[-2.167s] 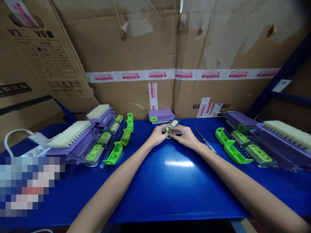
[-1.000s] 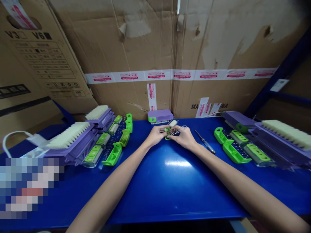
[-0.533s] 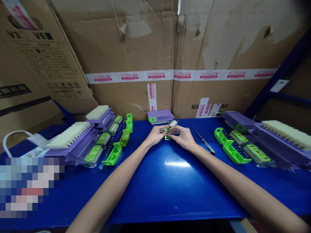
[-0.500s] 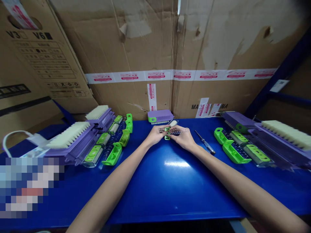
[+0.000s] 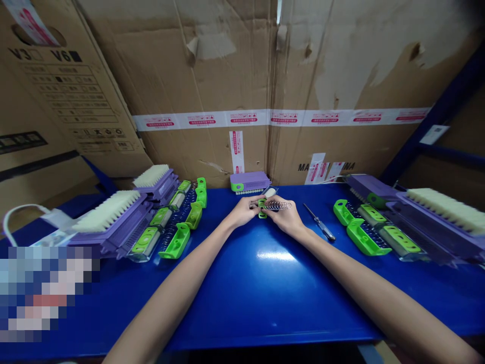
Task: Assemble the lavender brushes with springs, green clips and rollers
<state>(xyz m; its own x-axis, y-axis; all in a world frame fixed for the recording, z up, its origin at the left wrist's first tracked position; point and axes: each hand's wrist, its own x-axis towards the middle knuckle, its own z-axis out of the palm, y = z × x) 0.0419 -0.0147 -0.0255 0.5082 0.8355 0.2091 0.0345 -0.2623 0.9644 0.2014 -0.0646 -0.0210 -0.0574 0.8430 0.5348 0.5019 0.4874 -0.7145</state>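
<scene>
Spring [image 5: 280, 206] flatter now, left and right fingers [image 5: 253, 203] [image 5: 272, 214] tight on green part [image 5: 261, 203], screwdriver [image 5: 321, 224] nearby

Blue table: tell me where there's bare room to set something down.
The blue table is bare between the left forearm and right forearm; a smaller patch lies between the left forearm and left green caps. Crowded: both sides, with purple brush units, and around the spring in the right hand.
</scene>
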